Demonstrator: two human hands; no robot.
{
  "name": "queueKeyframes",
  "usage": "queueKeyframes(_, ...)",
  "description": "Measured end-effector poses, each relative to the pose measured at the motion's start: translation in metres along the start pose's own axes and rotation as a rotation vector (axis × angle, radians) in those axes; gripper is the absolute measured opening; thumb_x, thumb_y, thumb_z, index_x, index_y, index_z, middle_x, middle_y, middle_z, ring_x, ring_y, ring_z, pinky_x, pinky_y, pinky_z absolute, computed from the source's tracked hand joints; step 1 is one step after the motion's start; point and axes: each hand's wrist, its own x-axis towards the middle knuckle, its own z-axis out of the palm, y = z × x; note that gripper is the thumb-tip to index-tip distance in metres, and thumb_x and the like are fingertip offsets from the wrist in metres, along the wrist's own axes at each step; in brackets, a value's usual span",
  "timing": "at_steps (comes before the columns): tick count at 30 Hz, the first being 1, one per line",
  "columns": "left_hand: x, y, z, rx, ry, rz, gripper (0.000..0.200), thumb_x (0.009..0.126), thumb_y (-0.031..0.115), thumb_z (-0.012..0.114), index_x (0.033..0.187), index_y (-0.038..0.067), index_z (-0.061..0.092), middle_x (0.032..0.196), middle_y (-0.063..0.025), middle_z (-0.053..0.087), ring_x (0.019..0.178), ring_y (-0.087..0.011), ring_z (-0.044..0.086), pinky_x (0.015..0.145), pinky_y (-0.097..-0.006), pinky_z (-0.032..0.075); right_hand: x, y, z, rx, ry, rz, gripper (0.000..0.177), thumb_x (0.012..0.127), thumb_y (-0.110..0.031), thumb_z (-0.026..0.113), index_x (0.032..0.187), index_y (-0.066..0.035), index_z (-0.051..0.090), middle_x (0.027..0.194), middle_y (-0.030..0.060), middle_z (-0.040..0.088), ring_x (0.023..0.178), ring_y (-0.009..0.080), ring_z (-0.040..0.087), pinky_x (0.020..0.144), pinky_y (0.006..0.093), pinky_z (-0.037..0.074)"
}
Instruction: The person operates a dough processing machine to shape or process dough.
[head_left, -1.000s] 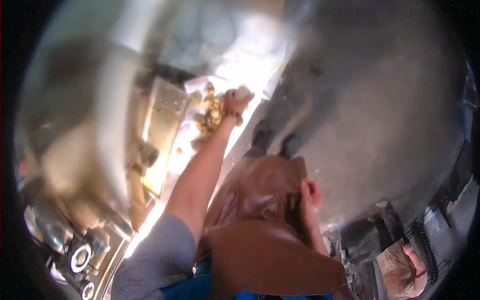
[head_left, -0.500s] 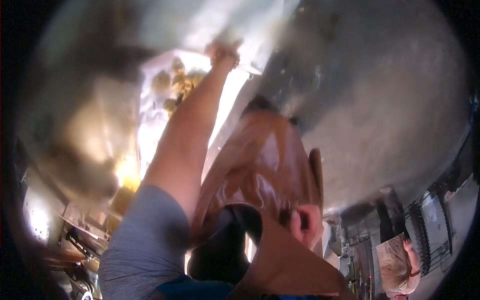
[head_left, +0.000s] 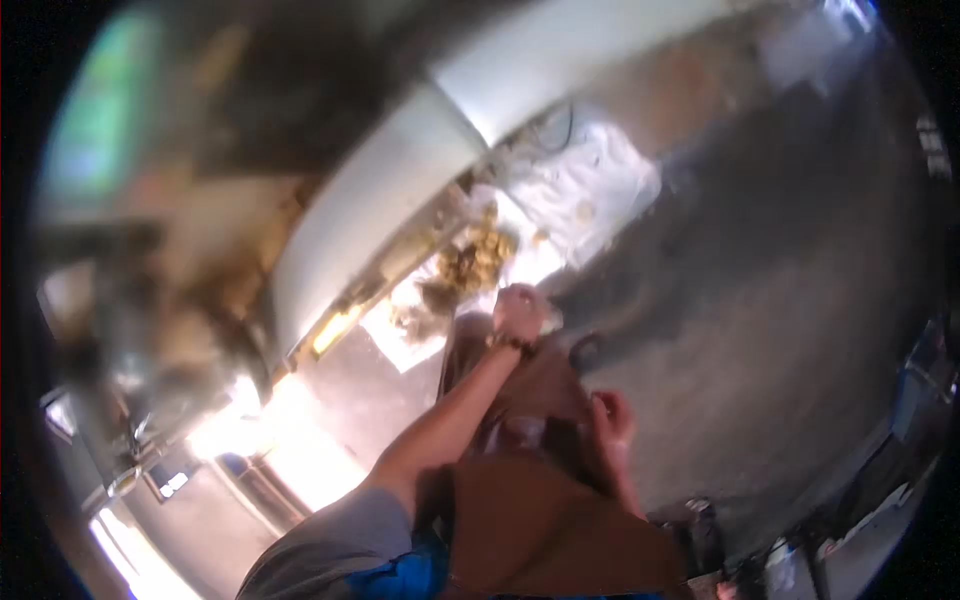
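My left hand point(head_left: 522, 312) is closed and blurred at the end of my outstretched arm, just above the front of my brown apron point(head_left: 530, 430). A small pale patch shows at its right side, too smeared to name. Just beyond the hand, a pile of yellow-brown pieces point(head_left: 480, 258) lies on a bright white sheet point(head_left: 405, 350). My right hand point(head_left: 613, 420) hangs beside the apron's right edge with its fingers curled, and nothing shows in them.
A long pale curved panel point(head_left: 370, 190) runs diagonally behind the pile. Crumpled clear plastic point(head_left: 590, 190) lies farther back. Grey floor point(head_left: 750, 300) spreads on the right. Bright light glares at the lower left, and dark shapes point(head_left: 700, 530) stand at the lower right.
The view has swung round. My left hand has come back from far out over the bright sheet to near my apron. My right hand stays beside the apron. The co-worker at right is no longer clearly visible.
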Motion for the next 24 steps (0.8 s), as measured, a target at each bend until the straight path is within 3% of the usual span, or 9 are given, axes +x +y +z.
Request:
queueKeyframes(2,-0.010,0.039,-0.052,-0.178,0.043,0.037,0.022,0.068,0.012,0.076,0.089,0.011,0.068,0.086,-0.0015,0.066,0.079,-0.0151,0.062,0.072,-0.0310,0.051,-0.014,-0.069,-0.010,0.055,-0.046,0.041,0.023,0.095,-0.019,0.063,0.104,0.002,0.064,0.088,0.0038,0.065,0.080,0.0109,0.060,0.072,0.0258,0.049)
queueKeyframes(5,-0.011,0.116,-0.126,-0.422,-0.082,0.007,0.025,0.070,0.006,0.072,0.094,0.009,0.068,0.089,-0.0006,0.066,0.082,-0.0108,0.060,0.073,-0.0267,0.050,-0.020,-0.115,-0.047,0.039,-0.093,-0.148,0.020,0.097,-0.019,0.061,0.105,0.000,0.063,0.088,0.0066,0.064,0.079,0.0141,0.062,0.068,0.0287,0.051)
queueKeyframes(7,0.007,0.148,-0.160,-0.496,0.011,0.293,0.026,0.073,0.000,0.069,0.098,0.006,0.068,0.095,-0.0020,0.067,0.086,-0.0121,0.061,0.077,-0.0268,0.050,-0.034,-0.132,-0.067,0.054,-0.058,-0.176,0.021,0.097,-0.018,0.062,0.105,0.001,0.063,0.089,0.0070,0.065,0.079,0.0147,0.063,0.068,0.0294,0.052)
queueKeyframes(11,0.087,0.215,-0.191,-1.355,-0.122,0.450,0.025,0.080,-0.006,0.065,0.103,0.003,0.067,0.104,-0.0044,0.068,0.092,-0.0157,0.062,0.083,-0.0272,0.051,-0.067,-0.143,-0.118,0.108,-0.040,-0.161,0.021,0.095,-0.018,0.062,0.107,0.000,0.064,0.089,0.0054,0.067,0.080,0.0138,0.065,0.068,0.0290,0.053)
queueKeyframes(15,0.136,0.283,-0.221,-1.448,-0.347,0.122,0.029,0.081,-0.012,0.057,0.107,-0.001,0.065,0.106,-0.0115,0.068,0.097,-0.0225,0.065,0.083,-0.0307,0.054,-0.119,-0.124,-0.171,0.153,0.158,-0.037,0.020,0.094,-0.018,0.063,0.105,-0.001,0.065,0.086,0.0063,0.066,0.076,0.0152,0.065,0.066,0.0311,0.053)
queueKeyframes(17,0.140,0.307,-0.206,-1.420,-0.334,0.158,0.029,0.081,-0.010,0.059,0.107,0.000,0.066,0.104,-0.0110,0.068,0.093,-0.0213,0.066,0.078,-0.0289,0.054,-0.140,-0.099,-0.199,0.235,0.214,-0.037,0.020,0.093,-0.019,0.063,0.103,-0.001,0.065,0.083,0.0063,0.066,0.076,0.0154,0.064,0.066,0.0320,0.053)
queueKeyframes(19,0.148,0.296,-0.177,-0.987,-0.306,0.204,0.026,0.080,-0.005,0.065,0.106,0.001,0.067,0.097,-0.0089,0.069,0.084,-0.0186,0.066,0.077,-0.0285,0.054,-0.166,-0.069,-0.219,0.241,0.339,-0.086,0.020,0.092,-0.018,0.064,0.102,0.000,0.065,0.082,0.0064,0.066,0.075,0.0155,0.064,0.066,0.0315,0.054)
queueKeyframes(23,0.146,0.260,-0.089,-0.825,-0.261,-0.053,0.026,0.077,-0.008,0.069,0.100,0.003,0.066,0.097,-0.0083,0.068,0.084,-0.0198,0.066,0.073,-0.0299,0.055,-0.168,-0.008,-0.250,0.358,0.425,0.163,0.017,0.091,-0.015,0.064,0.101,-0.001,0.065,0.079,0.0075,0.066,0.069,0.0162,0.064,0.062,0.0302,0.055)
queueKeyframes(24,0.159,0.232,-0.062,-0.814,-0.287,-0.082,0.024,0.077,-0.008,0.069,0.098,0.004,0.065,0.096,-0.0083,0.068,0.084,-0.0202,0.066,0.072,-0.0296,0.056,-0.170,0.000,-0.255,0.449,0.395,0.120,0.016,0.091,-0.015,0.064,0.100,-0.001,0.065,0.076,0.0076,0.066,0.067,0.0160,0.064,0.060,0.0305,0.055)
